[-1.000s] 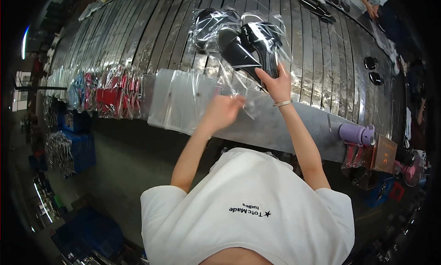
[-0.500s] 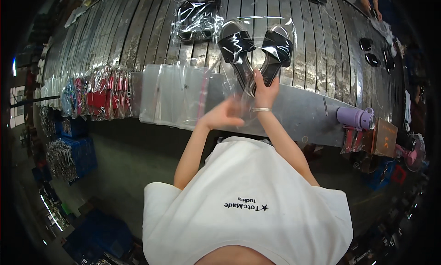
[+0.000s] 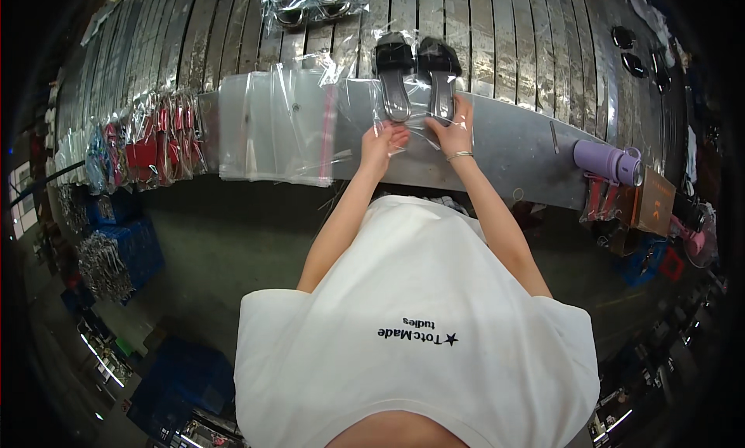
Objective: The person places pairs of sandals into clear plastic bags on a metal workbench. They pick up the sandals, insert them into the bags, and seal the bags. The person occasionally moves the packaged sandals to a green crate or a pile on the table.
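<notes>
A pair of black slide sandals lies ahead of me, toes away, with clear plastic film around them: the left sandal (image 3: 394, 67) and the right sandal (image 3: 441, 71). My left hand (image 3: 382, 145) is at the near end of the clear plastic bag (image 3: 415, 128), just below the left sandal's heel, fingers curled on the film. Around the heel of the right sandal, my right hand (image 3: 458, 128) has its thumb on the inner side and its fingers on the outer side. Film partly covers the fingertips of both hands.
A stack of flat clear bags (image 3: 268, 130) lies to the left, beside hanging red packaged goods (image 3: 163, 141). Another bagged pair of sandals (image 3: 314, 5) rests on the slatted table (image 3: 512, 52). A purple bottle (image 3: 605, 162) and a cardboard box (image 3: 652, 201) stand at right.
The sandals have come down flat, closer together and nearer the metal ledge. My left hand has moved up and right to the bag's near end; my right hand has shifted to the right sandal's heel.
</notes>
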A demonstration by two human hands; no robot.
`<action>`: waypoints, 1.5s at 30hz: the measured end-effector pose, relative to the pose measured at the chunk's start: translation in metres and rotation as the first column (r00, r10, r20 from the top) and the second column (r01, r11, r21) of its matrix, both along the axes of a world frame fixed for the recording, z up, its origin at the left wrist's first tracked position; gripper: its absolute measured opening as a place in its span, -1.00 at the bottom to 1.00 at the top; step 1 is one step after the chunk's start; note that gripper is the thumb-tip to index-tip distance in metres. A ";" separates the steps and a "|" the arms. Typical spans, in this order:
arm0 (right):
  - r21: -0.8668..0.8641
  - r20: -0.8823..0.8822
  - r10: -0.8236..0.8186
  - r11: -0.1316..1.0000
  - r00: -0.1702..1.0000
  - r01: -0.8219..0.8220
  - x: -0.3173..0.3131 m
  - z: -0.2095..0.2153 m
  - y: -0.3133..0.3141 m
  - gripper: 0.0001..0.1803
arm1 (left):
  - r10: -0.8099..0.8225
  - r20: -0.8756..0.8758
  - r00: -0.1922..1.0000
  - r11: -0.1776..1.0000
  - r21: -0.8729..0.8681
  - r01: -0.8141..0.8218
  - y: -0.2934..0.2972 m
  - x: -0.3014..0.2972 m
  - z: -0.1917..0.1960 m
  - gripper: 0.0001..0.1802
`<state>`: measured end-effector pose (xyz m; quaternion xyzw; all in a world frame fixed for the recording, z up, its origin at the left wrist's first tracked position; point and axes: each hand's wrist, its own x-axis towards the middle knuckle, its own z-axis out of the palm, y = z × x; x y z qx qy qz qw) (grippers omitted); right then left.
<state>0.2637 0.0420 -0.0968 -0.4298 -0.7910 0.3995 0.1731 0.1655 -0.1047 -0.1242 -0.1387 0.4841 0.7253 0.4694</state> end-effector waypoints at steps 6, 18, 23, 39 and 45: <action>0.203 0.262 0.447 0.841 0.855 -0.502 -0.011 0.030 -0.058 -0.66 | -0.314 -0.191 0.930 0.923 -0.291 0.252 -0.048 -0.002 0.024 -0.69; -0.463 0.807 0.568 0.778 0.160 -0.425 0.309 -0.011 -0.011 -0.82 | -0.342 -0.419 0.841 0.924 -0.313 0.220 -0.089 -0.021 0.028 -0.71; 0.322 0.418 0.352 0.804 0.837 -0.499 0.125 0.055 0.013 -0.51 | -0.521 -0.741 -0.423 0.770 -0.622 0.143 -0.057 -0.058 0.059 -0.76; 0.280 -0.029 0.257 0.930 0.966 -0.239 -0.038 0.075 0.077 -0.28 | -0.739 -0.622 0.260 0.653 -0.756 0.046 0.067 -0.115 0.140 -0.65; 0.273 0.192 0.605 0.723 0.773 -0.634 -0.182 0.219 0.134 -0.57 | -0.547 -0.556 -0.626 0.791 -0.588 -0.169 0.112 -0.187 0.275 -0.77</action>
